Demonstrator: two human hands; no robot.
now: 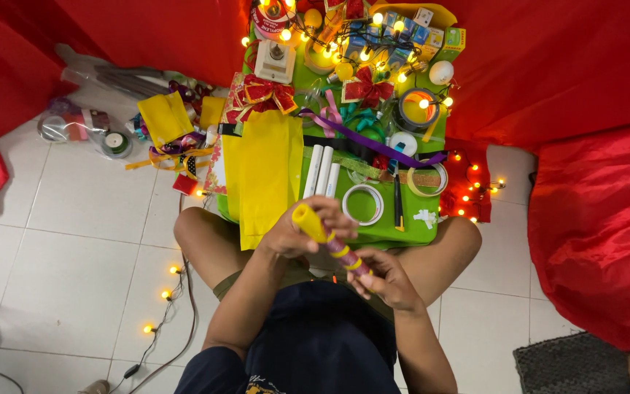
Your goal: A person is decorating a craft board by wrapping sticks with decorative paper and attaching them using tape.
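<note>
Both hands hold a rolled tube (327,241) above the lap, slanting from upper left to lower right. The left hand (302,232) is curled shut around its yellow upper end; the right hand (386,281) pinches the patterned lower end with closed fingers. Just beyond lies the green tabletop (402,232), bearing a yellow bag (264,171), three white tubes (322,171) and a tape ring (362,203).

Rolled tube (327,241) yellow at its upper end, maroon with yellow bands lower; tray (402,232) bright green; folded sheet (262,171) yellow; bow (265,93) red with gold edging; drapes (563,66) red; floor tiles (74,241) white.
</note>
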